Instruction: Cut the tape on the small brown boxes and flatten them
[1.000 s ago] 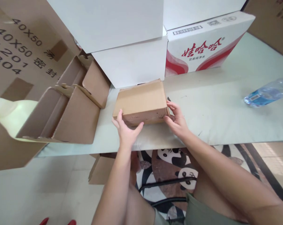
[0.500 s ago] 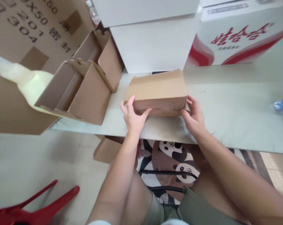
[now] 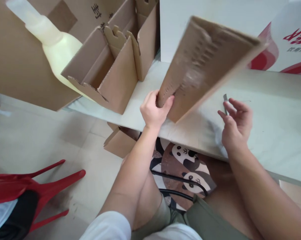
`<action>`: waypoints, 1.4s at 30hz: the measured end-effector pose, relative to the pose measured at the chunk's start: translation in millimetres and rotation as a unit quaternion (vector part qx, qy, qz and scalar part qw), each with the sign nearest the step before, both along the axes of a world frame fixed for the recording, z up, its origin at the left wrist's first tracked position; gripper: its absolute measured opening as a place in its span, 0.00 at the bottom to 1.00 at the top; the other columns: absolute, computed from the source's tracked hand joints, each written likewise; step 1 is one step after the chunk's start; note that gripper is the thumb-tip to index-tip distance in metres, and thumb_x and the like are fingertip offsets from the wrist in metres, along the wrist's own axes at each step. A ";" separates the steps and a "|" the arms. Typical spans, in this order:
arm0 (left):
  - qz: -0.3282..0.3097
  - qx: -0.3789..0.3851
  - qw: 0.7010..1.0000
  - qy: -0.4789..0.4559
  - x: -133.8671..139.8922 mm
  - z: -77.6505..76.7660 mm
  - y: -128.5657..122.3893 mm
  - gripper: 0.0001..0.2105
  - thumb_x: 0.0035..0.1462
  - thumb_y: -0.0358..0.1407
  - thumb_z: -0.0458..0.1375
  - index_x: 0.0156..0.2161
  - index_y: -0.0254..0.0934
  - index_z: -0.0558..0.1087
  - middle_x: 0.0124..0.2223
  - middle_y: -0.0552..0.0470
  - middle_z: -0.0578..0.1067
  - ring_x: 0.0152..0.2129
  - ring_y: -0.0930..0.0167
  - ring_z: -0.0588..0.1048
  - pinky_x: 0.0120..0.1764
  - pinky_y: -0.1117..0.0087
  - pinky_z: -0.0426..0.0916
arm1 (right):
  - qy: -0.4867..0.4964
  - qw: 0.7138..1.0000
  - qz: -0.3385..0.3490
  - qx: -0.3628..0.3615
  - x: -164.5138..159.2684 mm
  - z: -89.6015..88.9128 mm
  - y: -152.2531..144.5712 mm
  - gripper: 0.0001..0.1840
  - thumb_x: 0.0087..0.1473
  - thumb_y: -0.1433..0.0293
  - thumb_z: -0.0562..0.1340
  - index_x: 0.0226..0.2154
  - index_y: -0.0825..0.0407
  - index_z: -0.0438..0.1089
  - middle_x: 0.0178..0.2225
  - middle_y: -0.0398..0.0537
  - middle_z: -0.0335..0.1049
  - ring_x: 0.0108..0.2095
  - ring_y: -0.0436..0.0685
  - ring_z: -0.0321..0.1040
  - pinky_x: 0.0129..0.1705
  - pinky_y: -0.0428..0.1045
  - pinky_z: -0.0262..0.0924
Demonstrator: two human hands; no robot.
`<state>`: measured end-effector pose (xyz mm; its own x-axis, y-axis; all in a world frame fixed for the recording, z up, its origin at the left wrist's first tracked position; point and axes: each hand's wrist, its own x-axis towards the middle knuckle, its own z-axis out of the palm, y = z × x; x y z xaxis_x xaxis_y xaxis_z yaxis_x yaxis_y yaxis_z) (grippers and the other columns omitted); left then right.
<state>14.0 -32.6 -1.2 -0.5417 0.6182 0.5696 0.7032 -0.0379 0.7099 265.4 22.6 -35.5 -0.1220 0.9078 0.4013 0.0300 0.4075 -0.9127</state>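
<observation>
The left hand (image 3: 156, 108) clasps the near end of a tilted cardboard box (image 3: 202, 63) over the cloth-covered table (image 3: 277, 133) — long axis slanting away rightward — while the right hand (image 3: 236, 123), apart to the box's right, pinches a slim grey blade (image 3: 225, 98).

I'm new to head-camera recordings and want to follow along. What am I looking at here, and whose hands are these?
There is no robot here: the bare hands belong to the person wearing the camera. It sits on the head and looks forward and down, so the arms reach in from the bottom. The left hand grips a brown cardboard box by its near end, tilted up. The right hand holds a slim grey tool, perhaps a knife; most of it is hidden by the fingers. On the pale covered table stand open-topped cardboard holders at left and, behind, a white box with red print.
</observation>
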 end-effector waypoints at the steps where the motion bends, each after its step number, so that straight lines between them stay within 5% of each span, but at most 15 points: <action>1: -0.014 -0.016 0.999 -0.040 -0.5 -0.2 -0.3 0.23 0.62 0.56 0.55 0.47 0.37 0.75 0.39 0.46 0.80 0.35 0.66 0.79 0.40 0.67 0.71 | -0.003 1.000 0.001 -0.002 -1.6 -1.0 -0.1 0.20 0.59 0.62 0.62 0.54 0.37 0.66 0.61 0.48 0.65 0.62 0.66 0.65 0.58 0.66 0.65; 5: -0.080 -0.080 0.983 -0.143 0.2 -3.1 2.7 0.19 0.65 0.45 0.55 0.56 0.37 0.71 0.32 0.51 0.80 0.26 0.71 0.76 0.34 0.70 0.68 | -0.013 0.999 0.017 -0.038 -9.0 -0.4 -0.6 0.21 0.58 0.61 0.62 0.54 0.41 0.65 0.57 0.49 0.70 0.59 0.64 0.69 0.58 0.65 0.66; 10: -0.134 -0.087 0.962 -0.221 0.2 -12.9 12.1 0.19 0.62 0.35 0.57 0.58 0.38 0.69 0.33 0.53 0.78 0.27 0.72 0.76 0.34 0.71 0.70 | -0.093 0.995 0.004 -0.041 -7.1 4.3 3.7 0.20 0.60 0.62 0.58 0.55 0.45 0.66 0.56 0.52 0.72 0.58 0.63 0.68 0.60 0.64 0.64; 13: -0.102 -0.067 0.968 -0.220 -2.1 -19.5 15.6 0.17 0.61 0.32 0.55 0.55 0.39 0.69 0.33 0.53 0.76 0.29 0.72 0.76 0.36 0.69 0.71 | -0.206 0.975 -0.082 0.010 4.5 2.7 13.5 0.19 0.58 0.64 0.57 0.51 0.48 0.70 0.55 0.55 0.71 0.58 0.65 0.67 0.62 0.68 0.59; 16: -0.049 -0.024 0.982 -0.180 -3.9 -20.9 14.8 0.18 0.61 0.31 0.53 0.56 0.41 0.66 0.37 0.52 0.75 0.31 0.72 0.76 0.36 0.69 0.71 | -0.350 0.920 -0.177 0.031 20.6 -3.2 25.5 0.20 0.53 0.63 0.61 0.48 0.50 0.73 0.58 0.61 0.67 0.60 0.71 0.62 0.62 0.72 0.53; 21: 0.045 0.056 0.996 -0.056 -2.3 -10.2 7.9 0.27 0.56 0.28 0.53 0.61 0.42 0.59 0.48 0.47 0.72 0.41 0.69 0.76 0.44 0.66 0.72 | -0.462 0.870 -0.172 -0.003 40.6 -10.8 40.7 0.19 0.52 0.62 0.60 0.44 0.52 0.75 0.44 0.61 0.73 0.47 0.70 0.68 0.52 0.69 0.61; 24: 0.085 0.088 0.992 0.013 0.6 -3.8 4.4 0.28 0.50 0.29 0.55 0.59 0.41 0.61 0.51 0.45 0.68 0.50 0.64 0.72 0.53 0.59 0.69 | -0.430 0.885 -0.174 -0.040 38.7 -1.7 38.1 0.15 0.51 0.65 0.60 0.41 0.51 0.74 0.32 0.53 0.73 0.32 0.61 0.68 0.40 0.60 0.65; 27: 0.072 0.096 0.991 0.060 5.0 -1.4 2.5 0.26 0.49 0.30 0.56 0.56 0.41 0.64 0.49 0.46 0.68 0.50 0.62 0.70 0.55 0.56 0.68 | -0.287 0.943 -0.150 -0.080 25.6 16.8 18.0 0.13 0.55 0.65 0.57 0.43 0.50 0.70 0.27 0.44 0.70 0.23 0.53 0.64 0.28 0.51 0.62; 30: 0.047 0.100 0.989 0.096 12.8 -2.1 2.5 0.25 0.50 0.30 0.57 0.56 0.40 0.64 0.48 0.45 0.67 0.48 0.61 0.69 0.54 0.55 0.67 | -0.081 0.995 -0.012 -0.053 7.7 36.0 -15.6 0.13 0.62 0.64 0.54 0.49 0.46 0.62 0.23 0.36 0.65 0.15 0.49 0.59 0.16 0.45 0.54; 34: 0.021 0.087 0.989 0.118 28.9 -4.9 4.9 0.25 0.51 0.31 0.58 0.56 0.39 0.63 0.48 0.44 0.66 0.49 0.61 0.69 0.54 0.55 0.66 | 0.022 0.994 0.105 -0.001 -13.7 54.7 -54.1 0.12 0.62 0.65 0.62 0.44 0.43 0.58 0.22 0.32 0.66 0.13 0.47 0.60 0.14 0.42 0.55; 38: -0.008 0.090 0.986 0.140 42.9 -8.8 6.9 0.25 0.53 0.33 0.58 0.56 0.40 0.62 0.49 0.43 0.66 0.48 0.61 0.69 0.53 0.56 0.66 | 0.051 0.985 0.147 -0.073 -25.3 64.8 -62.8 0.10 0.65 0.59 0.58 0.44 0.46 0.61 0.25 0.39 0.74 0.17 0.50 0.69 0.18 0.45 0.63; 42: -0.033 0.087 0.984 0.151 48.8 -12.7 8.4 0.26 0.54 0.36 0.60 0.57 0.41 0.60 0.49 0.44 0.65 0.48 0.60 0.69 0.52 0.56 0.66 | 0.037 0.977 0.153 -0.141 -26.2 67.6 -54.4 0.17 0.66 0.55 0.57 0.45 0.50 0.70 0.26 0.43 0.75 0.16 0.49 0.67 0.17 0.46 0.62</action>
